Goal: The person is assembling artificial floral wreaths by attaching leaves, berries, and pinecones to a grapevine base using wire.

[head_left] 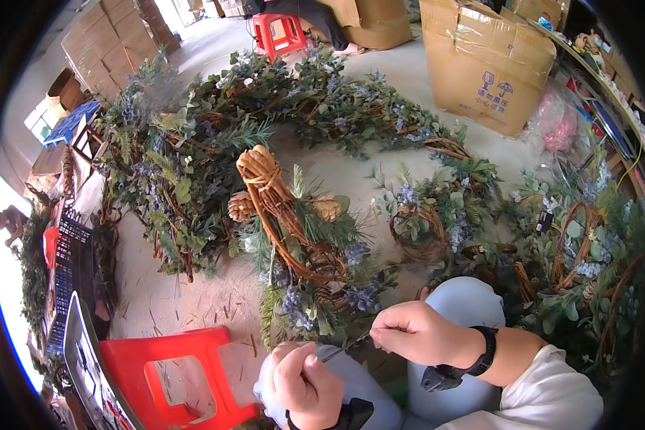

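Between my knees stands a twig wreath point(287, 269) with its vine ring tilted up, dressed with pine cones, pine sprigs, fern and blue flower clusters. Low in front of it, my left hand point(304, 383) is closed with fingers curled. My right hand point(416, 333), wearing a black wrist strap, pinches at the fingertips. A thin dark strand point(340, 349) runs between both hands, just below the wreath's lower greenery. Whether it is wire or a stem is too fine to tell. Blurred greenery hides its exact ends.
Many finished-looking wreaths point(186, 165) lie in a wide arc on the floor, with more point(588, 244) close on my right. A red plastic stool point(222, 365) stands at my left knee, beside a grey-edged tray point(86, 358). Cardboard boxes point(480, 68) stand behind; a person sits at the back.
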The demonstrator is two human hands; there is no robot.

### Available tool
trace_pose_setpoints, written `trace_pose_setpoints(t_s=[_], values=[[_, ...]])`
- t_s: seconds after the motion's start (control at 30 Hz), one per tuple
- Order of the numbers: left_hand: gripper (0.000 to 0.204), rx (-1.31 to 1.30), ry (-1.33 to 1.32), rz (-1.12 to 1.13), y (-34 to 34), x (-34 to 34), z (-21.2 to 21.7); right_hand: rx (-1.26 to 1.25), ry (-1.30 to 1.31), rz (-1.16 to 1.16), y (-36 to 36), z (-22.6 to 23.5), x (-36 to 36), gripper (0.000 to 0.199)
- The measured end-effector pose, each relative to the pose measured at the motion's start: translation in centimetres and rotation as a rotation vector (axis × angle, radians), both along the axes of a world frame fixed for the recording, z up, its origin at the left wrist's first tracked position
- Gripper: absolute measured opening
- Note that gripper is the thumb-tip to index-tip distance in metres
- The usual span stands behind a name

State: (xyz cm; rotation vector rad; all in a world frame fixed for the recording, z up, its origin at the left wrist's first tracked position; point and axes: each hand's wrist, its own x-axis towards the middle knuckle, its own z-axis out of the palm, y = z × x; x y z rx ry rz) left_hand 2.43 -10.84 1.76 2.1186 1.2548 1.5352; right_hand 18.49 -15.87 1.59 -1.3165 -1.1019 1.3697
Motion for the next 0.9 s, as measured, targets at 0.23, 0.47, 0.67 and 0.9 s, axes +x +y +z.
trace_pose_setpoints(t_s=[0.23,0.47,0.67,0.9], values=[[0.011,-0.249,-0.195,0.020,-0.3,0.3,-1.0,0.330,-0.168,-0.115,0.1,-0.9,-0.1,0.011],[0.014,-0.179,-0.169,0.029,-0.3,0.9,-0.9,0.428,-0.244,-0.206,0.1,-0.9,-0.6,0.008],[0.019,-0.133,-0.066,-0.176,-0.5,0.7,-0.3,0.478,-0.228,-0.247,0.1,-0.6,-0.9,0.008],[0.022,-0.916,-0.633,-0.949,0.1,1.2,1.4,0.781,-0.426,-0.272,0.4,-0.1,0.5,0.006]])
